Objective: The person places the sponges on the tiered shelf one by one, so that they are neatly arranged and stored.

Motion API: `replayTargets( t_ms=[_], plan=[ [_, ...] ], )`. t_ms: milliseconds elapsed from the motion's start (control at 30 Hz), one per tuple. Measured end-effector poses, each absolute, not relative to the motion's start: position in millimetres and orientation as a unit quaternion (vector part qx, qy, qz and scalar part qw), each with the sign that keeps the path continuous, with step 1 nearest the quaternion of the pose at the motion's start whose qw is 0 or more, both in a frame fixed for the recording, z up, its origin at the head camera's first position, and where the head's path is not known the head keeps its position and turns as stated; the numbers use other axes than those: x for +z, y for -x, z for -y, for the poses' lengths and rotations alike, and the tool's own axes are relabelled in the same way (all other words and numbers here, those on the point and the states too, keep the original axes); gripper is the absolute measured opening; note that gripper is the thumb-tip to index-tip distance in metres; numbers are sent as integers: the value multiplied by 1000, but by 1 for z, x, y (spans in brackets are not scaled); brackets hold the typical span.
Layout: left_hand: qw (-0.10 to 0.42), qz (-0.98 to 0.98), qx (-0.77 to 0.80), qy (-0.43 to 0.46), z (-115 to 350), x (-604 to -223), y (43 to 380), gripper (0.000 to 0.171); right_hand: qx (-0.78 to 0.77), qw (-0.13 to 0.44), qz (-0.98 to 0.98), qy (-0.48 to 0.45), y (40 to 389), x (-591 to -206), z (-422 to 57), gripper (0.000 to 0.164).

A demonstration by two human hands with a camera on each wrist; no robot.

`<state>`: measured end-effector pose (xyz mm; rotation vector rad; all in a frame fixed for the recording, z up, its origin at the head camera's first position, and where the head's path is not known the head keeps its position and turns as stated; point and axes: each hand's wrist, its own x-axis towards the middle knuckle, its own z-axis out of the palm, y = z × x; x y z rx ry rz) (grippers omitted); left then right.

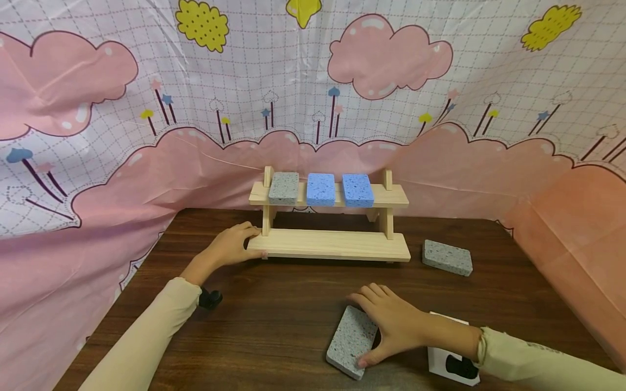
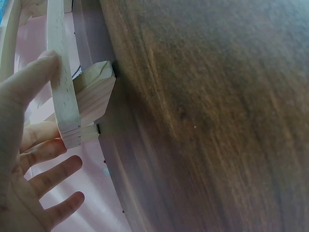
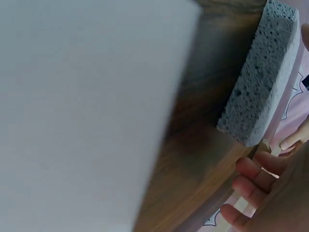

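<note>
A small two-tier wooden rack (image 1: pixel 327 243) stands on the dark table. My left hand (image 1: pixel 229 245) pinches the left end of its lower shelf, thumb on the front edge and fingers behind; in the left wrist view the thumb (image 2: pixel 41 72) lies against the board. On the upper shelf sit a grey sponge (image 1: pixel 284 188) and two blue sponges (image 1: pixel 320 189), (image 1: pixel 358 190) side by side. My right hand (image 1: pixel 391 320) spreads over another grey sponge (image 1: pixel 349 339) on the table, thumb at its near right edge, fingers past its far end. In the right wrist view those fingers (image 3: pixel 251 183) stand apart from the sponge.
One more grey sponge (image 1: pixel 447 257) lies on the table, right of the rack. A white flat-sided thing (image 1: pixel 440 363) sits under my right forearm. Patterned cloth (image 1: pixel 298 119) hangs behind the table and along both sides.
</note>
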<state>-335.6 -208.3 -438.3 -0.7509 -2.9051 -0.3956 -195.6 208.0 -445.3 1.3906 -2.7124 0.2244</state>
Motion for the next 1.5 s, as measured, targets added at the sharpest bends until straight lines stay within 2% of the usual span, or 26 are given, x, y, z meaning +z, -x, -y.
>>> replayTargets(
  t_ms=[467,833,1500],
  plan=[
    [58,957,-135,248,209,-439,336,72,57,49,903,-424,183,-461,-207,123],
    [66,957,-132,250,208,-438,334,67,46,45,894,-443,189,-453,-204,119],
    [65,957,-135,249,208,-440,334,68,63,1,894,-444,205,-444,-206,118]
  ],
)
